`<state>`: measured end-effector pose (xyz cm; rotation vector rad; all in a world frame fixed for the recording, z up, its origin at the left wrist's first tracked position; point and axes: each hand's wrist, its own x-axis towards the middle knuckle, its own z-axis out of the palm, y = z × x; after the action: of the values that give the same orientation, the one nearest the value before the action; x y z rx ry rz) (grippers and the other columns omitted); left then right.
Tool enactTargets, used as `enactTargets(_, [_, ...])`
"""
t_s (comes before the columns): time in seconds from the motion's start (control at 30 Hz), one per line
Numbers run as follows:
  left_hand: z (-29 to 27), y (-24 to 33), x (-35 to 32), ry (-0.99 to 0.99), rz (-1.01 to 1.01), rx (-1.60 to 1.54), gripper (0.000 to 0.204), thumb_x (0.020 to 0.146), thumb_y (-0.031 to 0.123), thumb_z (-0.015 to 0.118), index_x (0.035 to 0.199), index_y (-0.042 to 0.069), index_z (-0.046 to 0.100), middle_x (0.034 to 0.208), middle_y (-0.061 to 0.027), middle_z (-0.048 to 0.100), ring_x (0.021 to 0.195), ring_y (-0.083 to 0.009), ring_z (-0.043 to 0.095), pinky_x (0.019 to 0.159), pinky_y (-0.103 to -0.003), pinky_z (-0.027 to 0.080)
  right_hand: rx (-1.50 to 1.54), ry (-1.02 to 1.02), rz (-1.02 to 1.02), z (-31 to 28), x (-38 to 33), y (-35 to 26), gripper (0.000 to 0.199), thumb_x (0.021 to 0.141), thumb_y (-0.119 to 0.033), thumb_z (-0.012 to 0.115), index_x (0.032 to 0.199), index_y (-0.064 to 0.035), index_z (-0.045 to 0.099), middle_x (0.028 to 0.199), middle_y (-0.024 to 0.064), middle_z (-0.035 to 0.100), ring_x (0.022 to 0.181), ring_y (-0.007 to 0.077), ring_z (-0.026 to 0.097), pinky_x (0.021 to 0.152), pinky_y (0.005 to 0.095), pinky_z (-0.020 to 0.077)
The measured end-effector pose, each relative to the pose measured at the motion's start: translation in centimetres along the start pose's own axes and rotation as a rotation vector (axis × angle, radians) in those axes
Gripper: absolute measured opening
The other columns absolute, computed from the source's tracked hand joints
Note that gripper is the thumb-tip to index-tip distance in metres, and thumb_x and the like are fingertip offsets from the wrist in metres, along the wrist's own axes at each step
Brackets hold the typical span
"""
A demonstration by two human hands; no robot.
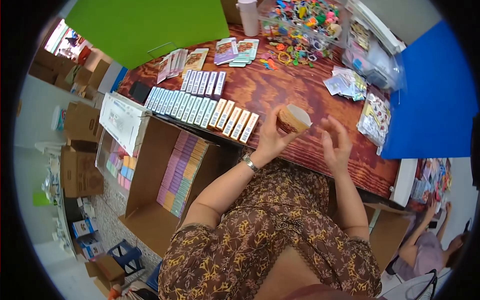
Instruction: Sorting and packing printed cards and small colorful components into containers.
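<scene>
My left hand (272, 137) grips a small orange-and-yellow cardboard box (292, 120) by its sides above the table's front edge. The box's white inside shows at its upper end; whether anything lies in it I cannot tell. Just to its right, my right hand (337, 146) is raised with fingers apart, holding nothing. Left of my hands stand rows of small filled-out boxes: teal ones (187, 107), purple ones (204, 82) and orange ones (234, 120). Flat orange box blanks (195, 60) lie behind them, along with purple blanks (226, 50) and teal blanks (245, 52).
A clear bin (300, 25) of colourful trinkets stands at the back, with loose trinkets (290, 54) before it. Small cards (346, 82) and a bag of printed pieces (375, 116) lie right, near a blue panel (432, 95). An open carton (150, 175) of packed boxes sits below left.
</scene>
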<state>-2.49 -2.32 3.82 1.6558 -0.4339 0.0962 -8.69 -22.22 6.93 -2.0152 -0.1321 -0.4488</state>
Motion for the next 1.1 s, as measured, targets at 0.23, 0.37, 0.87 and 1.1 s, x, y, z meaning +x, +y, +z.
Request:
enactTargets(0.23, [0.5,-2.2,-0.5,-0.036,0.205,0.159,0.076,0.079,-0.001,0.081,0.144,0.004,0.042,0.136,-0.0128,0.053,0.124,-0.0237,0.058,0.097,-0.034,0.055,-0.162,-0.291,-0.365,-1.2,3.1,-3.4,0.05,0.076,-0.024,0.085,0.12,-0.0065,0.068,0.137,0.0185,0.057,0.124,0.0337,0.058,0.101,0.0415,0.0489])
enactTargets(0.37, [-1.1,-3.0,-2.0,-0.169,0.07,0.091,0.067,0.083,0.003,0.079,0.14,0.005,0.045,0.136,-0.0138,0.053,0.122,-0.025,0.058,0.096,-0.035,0.053,-0.252,-0.398,-0.414,0.4,2.7,-4.0,0.047,0.08,-0.023,0.082,0.12,-0.0033,0.067,0.135,0.0187,0.058,0.117,0.0363,0.061,0.096,0.0423,0.0509])
enactTargets(0.87, [2.9,-2.8,-3.0,0.055,0.193,0.051,0.075,0.075,0.014,0.085,0.134,0.004,0.04,0.119,-0.0165,0.052,0.111,-0.0347,0.058,0.093,-0.042,0.049,-0.188,-0.339,-0.286,2.4,2.1,-4.6,0.036,0.086,-0.012,0.075,0.116,0.0034,0.065,0.119,0.0203,0.063,0.103,0.0367,0.066,0.086,0.0412,0.0534])
enactTargets(1.1, [-0.2,-1.9,-1.8,-0.19,0.16,0.001,0.075,0.071,0.02,0.088,0.13,0.004,0.045,0.113,-0.0167,0.056,0.109,-0.034,0.06,0.091,-0.042,0.05,-0.068,-0.584,-0.266,-0.2,3.5,-3.7,0.042,0.082,-0.006,0.074,0.122,0.0014,0.064,0.123,0.0165,0.06,0.107,0.0318,0.064,0.088,0.0383,0.0529])
